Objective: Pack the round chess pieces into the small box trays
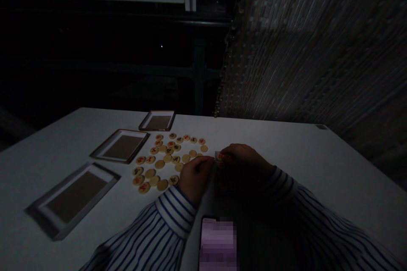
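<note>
Several round wooden game discs (165,159) with red or black characters lie scattered on the white table (318,165). My left hand (194,178) is curled at the right edge of the discs, fingers closed. My right hand (241,159) sits just to its right, fingers pinched on a small pale piece with red marks (219,156). The two hands nearly touch at that piece. Both arms wear blue-striped white sleeves. The scene is dim.
Three shallow rectangular trays lie left of the discs: a near one (74,199), a middle one (122,146) and a small far one (157,121). A phone (218,243) lies at the near edge between my arms. A beaded curtain (318,42) hangs behind the table.
</note>
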Demonstrator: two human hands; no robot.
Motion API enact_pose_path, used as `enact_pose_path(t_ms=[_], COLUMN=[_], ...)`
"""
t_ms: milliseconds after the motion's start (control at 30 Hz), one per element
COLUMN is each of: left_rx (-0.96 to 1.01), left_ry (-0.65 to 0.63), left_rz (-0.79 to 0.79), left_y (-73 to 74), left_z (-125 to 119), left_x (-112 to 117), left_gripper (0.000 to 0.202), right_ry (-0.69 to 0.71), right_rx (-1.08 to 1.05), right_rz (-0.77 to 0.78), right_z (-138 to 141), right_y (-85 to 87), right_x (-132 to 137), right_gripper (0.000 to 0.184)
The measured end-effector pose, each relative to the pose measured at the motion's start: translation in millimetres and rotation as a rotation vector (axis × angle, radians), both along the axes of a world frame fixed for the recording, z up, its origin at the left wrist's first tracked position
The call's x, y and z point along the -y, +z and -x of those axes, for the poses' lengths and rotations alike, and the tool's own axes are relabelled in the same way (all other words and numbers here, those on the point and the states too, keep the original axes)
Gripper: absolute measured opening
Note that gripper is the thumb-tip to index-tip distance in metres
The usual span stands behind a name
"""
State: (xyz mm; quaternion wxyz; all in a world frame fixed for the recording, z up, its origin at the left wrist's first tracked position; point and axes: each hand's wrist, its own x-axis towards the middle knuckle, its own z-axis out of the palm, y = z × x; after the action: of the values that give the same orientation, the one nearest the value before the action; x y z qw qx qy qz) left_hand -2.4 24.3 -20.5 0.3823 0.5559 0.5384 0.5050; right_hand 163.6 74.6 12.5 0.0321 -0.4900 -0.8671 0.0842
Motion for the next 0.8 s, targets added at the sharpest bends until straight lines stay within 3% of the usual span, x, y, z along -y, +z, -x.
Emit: enact_pose_path(t_ms=[800], left_rx=[-0.043], left_ry=[0.007], left_rz=[-0.006], left_y=[-3.3], left_z=[0.6], left_x=[-1.3], left_gripper=[0.019], right_ry=[-0.005], right_rx=[0.003], right_rz=[-0.029], right_z=[-0.7], right_y=[2.2], right_x=[-2.3], right_gripper=[0.029])
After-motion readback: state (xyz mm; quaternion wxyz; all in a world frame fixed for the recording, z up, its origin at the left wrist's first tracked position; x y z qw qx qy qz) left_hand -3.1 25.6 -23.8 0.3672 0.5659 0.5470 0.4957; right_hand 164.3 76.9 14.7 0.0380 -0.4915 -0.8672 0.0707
